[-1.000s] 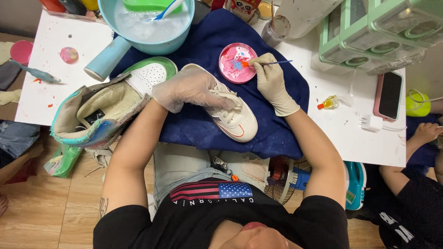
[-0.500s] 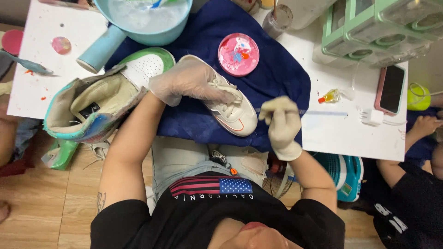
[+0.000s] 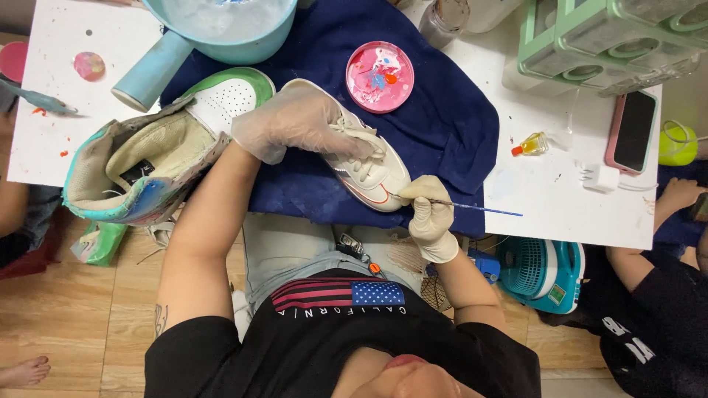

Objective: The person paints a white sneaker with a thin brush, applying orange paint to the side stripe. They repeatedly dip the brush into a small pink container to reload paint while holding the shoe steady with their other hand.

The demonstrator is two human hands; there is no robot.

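I see my left hand [image 3: 299,121], in a thin clear glove, lying over the laces of a white sneaker [image 3: 361,158]; the fingers are curled around the upper part and press it down, I think to keep the shoe steady on the dark blue cloth [image 3: 450,110]. My right hand [image 3: 430,214], in a cream glove, is closed in a pinch on a thin paintbrush [image 3: 472,206]. The brush tip touches the side of the sneaker, close to an orange line near the sole, and the handle points away to the right over the table [image 3: 560,199].

The sneaker lies on the cloth at the table's near edge, with the toe toward my body. The pink paint dish [image 3: 380,76] sits just behind it on the same cloth, probably so the brush reaches colour easily. A second, larger shoe [image 3: 147,166] with green trim rests at the left, partly over the table edge. A light blue basin [image 3: 221,26] stands at the back, and a phone [image 3: 634,131] and a small yellow bottle [image 3: 532,144] lie well apart on the right.
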